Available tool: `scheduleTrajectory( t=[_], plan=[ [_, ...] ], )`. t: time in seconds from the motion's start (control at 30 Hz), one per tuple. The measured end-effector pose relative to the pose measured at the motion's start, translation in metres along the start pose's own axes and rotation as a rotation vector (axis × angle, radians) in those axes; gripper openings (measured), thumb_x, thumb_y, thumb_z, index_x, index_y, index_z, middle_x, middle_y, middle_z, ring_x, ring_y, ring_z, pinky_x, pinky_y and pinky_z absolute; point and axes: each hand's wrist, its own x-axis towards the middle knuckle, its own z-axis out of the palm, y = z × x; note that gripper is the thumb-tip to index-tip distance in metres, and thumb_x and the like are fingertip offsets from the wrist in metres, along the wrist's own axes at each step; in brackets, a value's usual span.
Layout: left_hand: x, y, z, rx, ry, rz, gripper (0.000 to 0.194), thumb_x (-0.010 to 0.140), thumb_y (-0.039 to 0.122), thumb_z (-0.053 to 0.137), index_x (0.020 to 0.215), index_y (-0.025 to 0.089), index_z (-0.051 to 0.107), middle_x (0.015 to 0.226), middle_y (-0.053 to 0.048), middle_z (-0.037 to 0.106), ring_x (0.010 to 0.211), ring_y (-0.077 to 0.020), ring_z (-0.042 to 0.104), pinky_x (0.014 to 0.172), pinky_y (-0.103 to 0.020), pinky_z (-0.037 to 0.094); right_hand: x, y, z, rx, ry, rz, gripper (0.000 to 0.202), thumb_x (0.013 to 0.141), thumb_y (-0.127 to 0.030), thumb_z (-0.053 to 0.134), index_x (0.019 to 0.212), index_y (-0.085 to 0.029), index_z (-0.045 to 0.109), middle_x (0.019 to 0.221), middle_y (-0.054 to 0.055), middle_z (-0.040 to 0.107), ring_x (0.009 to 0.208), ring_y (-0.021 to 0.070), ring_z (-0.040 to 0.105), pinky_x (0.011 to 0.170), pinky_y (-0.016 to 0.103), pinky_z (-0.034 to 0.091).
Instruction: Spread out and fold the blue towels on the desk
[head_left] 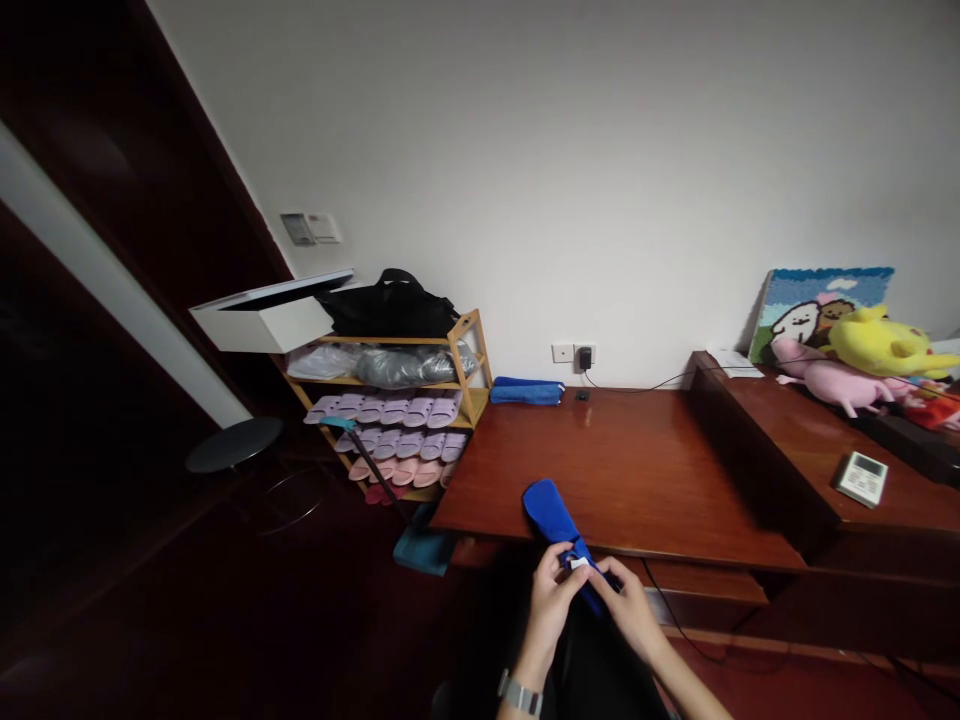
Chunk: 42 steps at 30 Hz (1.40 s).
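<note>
A long, flat blue cloth item [553, 515] with a rounded far end slants from the desk's front edge toward my lap. I cannot make out its exact kind. My left hand [553, 592], with a watch on its wrist, pinches its near part beside a small white tag [580, 564]. From the other side my right hand [626, 605] grips the same part, fingertips close to the tag. The fingers of both hands nearly meet and hide some of the cloth between them.
Against the wall on the reddish-brown desk [637, 460] lies a blue pouch [527, 391]. A raised shelf at right bears plush toys [889, 345] and a white device [862, 478]. Left stand a slipper rack [469, 360], a white box [270, 325] and a round stool [235, 445].
</note>
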Motion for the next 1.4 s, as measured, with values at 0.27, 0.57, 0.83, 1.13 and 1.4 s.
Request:
scheduleTrajectory(
  t=[0.27, 0.57, 0.83, 1.13, 1.4],
  plan=[
    [-0.001, 0.005, 0.002, 0.080, 0.026, 0.077, 0.037, 0.074, 0.043, 0.081, 0.100, 0.020, 0.072, 0.084, -0.004, 0.073, 0.078, -0.0207, 0.069, 0.080, -0.033, 0.055, -0.002, -0.007, -0.004, 0.033, -0.031, -0.013, 0.055, 0.081, -0.075, 0.064, 0.071, -0.021, 0.069, 0.074, 0.001, 0.065, 0.077, 0.0197, 0.057, 0.075, 0.029, 0.045],
    [-0.009, 0.019, 0.003, -0.079, 0.054, -0.005, 0.049, 0.078, 0.049, 0.077, 0.120, 0.027, 0.067, 0.098, -0.005, 0.072, 0.091, -0.0209, 0.070, 0.085, -0.033, 0.055, 0.006, 0.008, -0.002, 0.266, 0.052, 0.012, 0.054, 0.077, -0.073, 0.068, 0.092, -0.021, 0.068, 0.079, 0.001, 0.066, 0.074, 0.0189, 0.057, 0.071, 0.030, 0.046],
    [-0.010, 0.019, 0.010, 0.109, -0.062, 0.064, 0.046, 0.084, 0.057, 0.071, 0.115, 0.024, 0.076, 0.114, -0.010, 0.073, 0.103, -0.0257, 0.069, 0.093, -0.037, 0.054, 0.007, -0.001, -0.004, 0.294, 0.110, 0.013, 0.053, 0.072, -0.073, 0.073, 0.086, -0.022, 0.067, 0.077, 0.001, 0.066, 0.076, 0.0203, 0.060, 0.074, 0.031, 0.048],
    [-0.017, 0.038, 0.015, 0.328, -0.092, 0.250, 0.036, 0.083, 0.054, 0.075, 0.098, 0.022, 0.080, 0.099, -0.009, 0.071, 0.093, -0.0266, 0.071, 0.085, -0.036, 0.057, 0.001, -0.021, 0.001, 0.308, 0.108, -0.014, 0.053, 0.068, -0.074, 0.075, 0.076, -0.023, 0.063, 0.077, 0.000, 0.064, 0.079, 0.0207, 0.060, 0.079, 0.032, 0.049],
    [0.005, 0.101, 0.004, 0.188, 0.055, 0.300, 0.037, 0.076, 0.050, 0.084, 0.095, 0.018, 0.080, 0.095, -0.009, 0.073, 0.091, -0.0246, 0.070, 0.083, -0.032, 0.056, 0.004, -0.075, -0.033, 0.310, 0.182, -0.020, 0.053, 0.069, -0.073, 0.075, 0.076, -0.024, 0.057, 0.067, -0.005, 0.056, 0.062, 0.0141, 0.054, 0.063, 0.027, 0.048]
  ],
)
